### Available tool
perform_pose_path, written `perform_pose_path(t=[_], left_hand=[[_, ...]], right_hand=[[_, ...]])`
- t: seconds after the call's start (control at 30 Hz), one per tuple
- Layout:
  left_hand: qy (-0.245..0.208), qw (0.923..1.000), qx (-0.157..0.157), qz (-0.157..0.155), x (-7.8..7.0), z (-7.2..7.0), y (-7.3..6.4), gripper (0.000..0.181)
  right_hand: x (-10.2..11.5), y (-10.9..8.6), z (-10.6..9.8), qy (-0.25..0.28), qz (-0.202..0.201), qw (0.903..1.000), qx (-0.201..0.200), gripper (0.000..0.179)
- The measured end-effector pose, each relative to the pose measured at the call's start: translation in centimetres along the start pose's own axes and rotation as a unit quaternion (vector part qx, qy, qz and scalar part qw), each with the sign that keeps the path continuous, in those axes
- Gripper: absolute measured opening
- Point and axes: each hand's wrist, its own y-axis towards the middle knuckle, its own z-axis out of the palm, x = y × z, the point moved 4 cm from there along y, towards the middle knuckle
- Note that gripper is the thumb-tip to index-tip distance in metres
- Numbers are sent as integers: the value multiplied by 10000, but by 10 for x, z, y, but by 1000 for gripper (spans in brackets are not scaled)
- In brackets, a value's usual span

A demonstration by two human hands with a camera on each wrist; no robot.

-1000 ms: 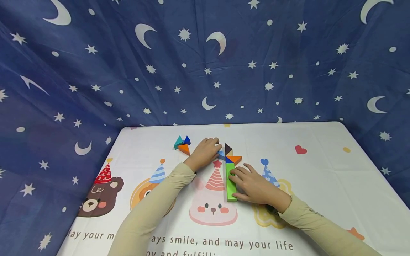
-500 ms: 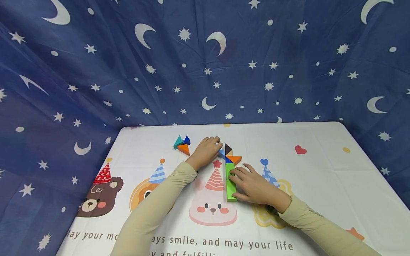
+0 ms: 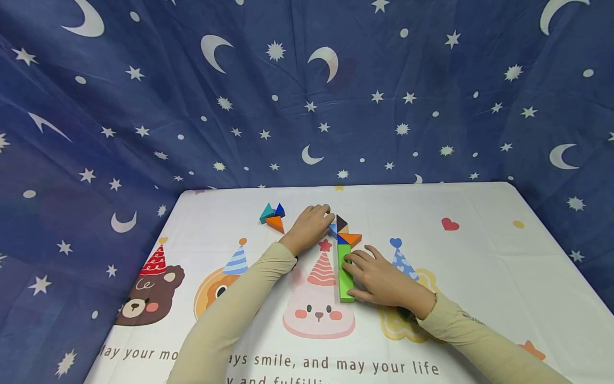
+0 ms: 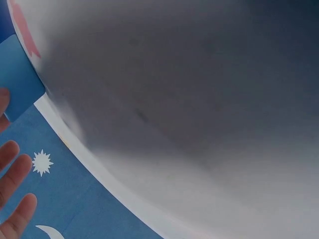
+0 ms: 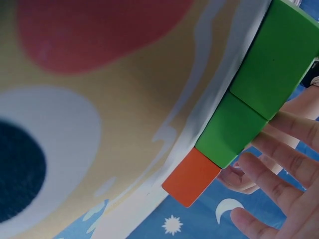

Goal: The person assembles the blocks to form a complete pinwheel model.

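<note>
A: Start with the backdrop.

B: See a blue curtain (image 3: 307, 117), scattered with moons and stars, hung behind and along the left, probably to screen off the room.

A: And underneath?

B: Find a white surface (image 3: 484, 293), printed with party animals, flat enough to suit careful lining up.

A: Move on to the hands.

B: Take the right hand (image 3: 379, 274) first. Call that grip wide: fingers loosely spread, not wrapped round, resting against the two green blocks (image 3: 346, 284), apparently to steady both end to end.

A: And across from there?

B: Look at the left hand (image 3: 309, 226). Call that grip narrow, with a light blue block (image 3: 332, 230) apparently pinched; read with caution, being partly cut off in the left wrist view. Held beside the row's far end, perhaps to set an edge flush. Can't tell whether touching.

A: Now go smaller.

B: Spot a cluster of triangles (image 3: 275, 223) to the left of that hand, teal, orange and dark blue, likely set aside within reach. Then, beyond the green, see an orange triangle (image 3: 354, 238), a dark brown triangle (image 3: 341, 222) farther off, and a little blue triangle (image 3: 342, 240) tucked in at the joint, seemingly to extend the row.
</note>
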Motion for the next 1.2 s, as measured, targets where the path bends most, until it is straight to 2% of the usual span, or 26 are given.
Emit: perform_pose_path(t=[0.4,0.6,0.7,0.93,1.07,1.2], left_hand=[[41,9999,110,-97,2,1,0,27],[-18,9997,47,-233,10,-2,-9,29],[-34,9993,15,-368,20,-4,-18,29],[52,9970,-451,-629,59,-9,-53,28],[21,9947,-255,-996,79,-11,-72,27],[-94,9917,2,-1284,92,-9,-85,29]], right_hand=[[1,1,-2,-32,-21,10000,-19,54],[2,2,-2,-40,20,10000,83,55],[2,3,-2,-28,46,9999,120,55],[1,2,-2,-67,-10,10000,33,55],[0,1,-1,-63,-26,10000,12,55],[0,0,-1,-43,-14,10000,34,55]])
